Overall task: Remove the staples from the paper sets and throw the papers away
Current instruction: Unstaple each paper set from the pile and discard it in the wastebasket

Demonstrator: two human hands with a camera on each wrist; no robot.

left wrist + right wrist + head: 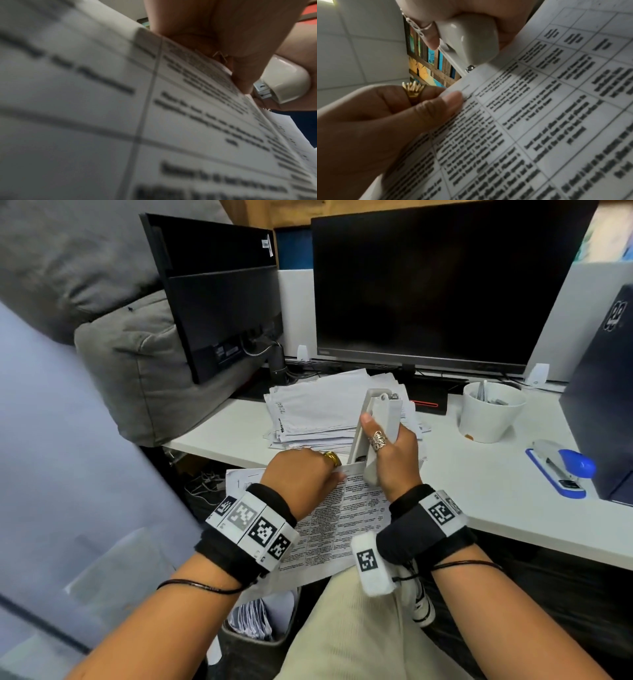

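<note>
A stapled paper set (342,518), printed with a table, lies over my lap and the desk edge. My left hand (329,474), with a gold ring, pinches its top edge between thumb (447,102) and fingers. My right hand (383,436) grips a beige stapler-shaped staple remover (376,419), held upright. The remover's lower end (469,40) presses onto the paper's (539,121) top corner, just right of my left hand. In the left wrist view the paper (154,121) fills the frame and the remover's metal tip (262,89) sits at its edge. No staple can be made out for certain.
A pile of more paper sets (318,409) lies on the white desk (479,491) before two dark monitors (445,285). To the right stand a white cup (491,412) and a blue stapler (561,467). A bin with papers (260,621) sits under the desk.
</note>
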